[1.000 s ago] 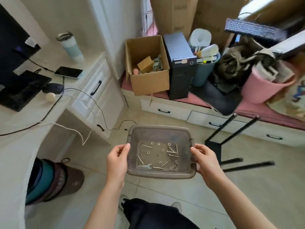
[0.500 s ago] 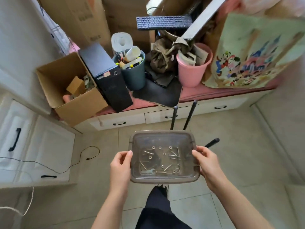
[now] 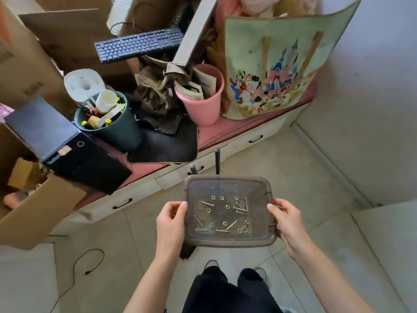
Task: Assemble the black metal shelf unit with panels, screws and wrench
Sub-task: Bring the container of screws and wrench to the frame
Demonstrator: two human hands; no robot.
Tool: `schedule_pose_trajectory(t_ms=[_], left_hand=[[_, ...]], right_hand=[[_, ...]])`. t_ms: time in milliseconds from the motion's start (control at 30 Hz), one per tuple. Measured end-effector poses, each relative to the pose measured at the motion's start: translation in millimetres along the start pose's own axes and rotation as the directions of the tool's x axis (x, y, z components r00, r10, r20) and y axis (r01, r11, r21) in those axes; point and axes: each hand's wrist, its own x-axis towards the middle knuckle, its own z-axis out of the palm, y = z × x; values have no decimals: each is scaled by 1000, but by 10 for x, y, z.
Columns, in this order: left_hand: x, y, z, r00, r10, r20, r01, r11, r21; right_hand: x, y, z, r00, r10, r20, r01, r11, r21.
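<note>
Head view: I see the left hand (image 3: 171,222) and right hand (image 3: 287,222) each gripping a side rim of a translucent tray (image 3: 229,241), held level above the tiled floor; screws (image 3: 241,207), washers and a small wrench (image 3: 204,229) lie inside. Beyond it, two black metal poles (image 3: 217,160) rise, then a pink bucket (image 3: 203,105) on the bench.

Both forearms enter from the bottom of the frame bare, with no sleeves, and the left hand (image 3: 170,224) and right hand (image 3: 287,222) wear no gloves or rings. Black trousers (image 3: 225,292) cover the legs at bottom centre, ending in dark shoes (image 3: 211,264).
</note>
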Motion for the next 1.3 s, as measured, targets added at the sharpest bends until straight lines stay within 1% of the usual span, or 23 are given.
schedule_pose_trajectory(t_ms=[167,300,433,533,633,733,800,900,967,1033,1100,1200,1300], left_hand=[[114,140,519,1000,22,10,-23,999,43],[95,233,999,999,36,-17,-35,998,45],[-21,306,1532,995,7,-100,-7,1000,6],[-178,320,1964,987,24,-159,-25,1000,-3],[-322,342,2377,985,52,-165,-52,999,7],[-400,384,2754,985,83,-149,-78,996,37],[-417,387,2983,988,99,-118,-93,994,57],[-391,313,3309,997,78,3,-78,995,66],[-337,210,3525,994,72,79,-79,993,88],[-257,53,3740,990,89,112,-101,989,108],[-147,-193,3964,988,85,130,-103,986,133],[51,-654,4248,981,5,192,-41,983,179],[314,-1150,4462,974,-62,216,7,968,250]], right_hand=[[322,-163,-353,999,36,15,-36,999,35],[635,-296,-719,994,86,64,-91,992,83],[1011,-482,-1149,992,42,117,-44,999,15],[1303,-654,-1481,989,-1,148,4,1000,-18],[1594,-800,-1798,985,-48,163,58,997,-57],[1860,-859,-2097,985,-62,160,79,992,-101],[2026,-844,-2275,987,-68,144,85,989,-117],[2270,-749,-2514,994,-67,89,77,990,-122],[2431,-634,-2659,998,-51,45,57,990,-126],[2603,-487,-2763,1000,-23,9,24,990,-137],[2802,-286,-2843,999,-8,-41,2,989,-146],[3111,76,-2880,994,-12,-109,-4,990,-144],[3432,485,-2806,992,-4,-129,-17,987,-160]])
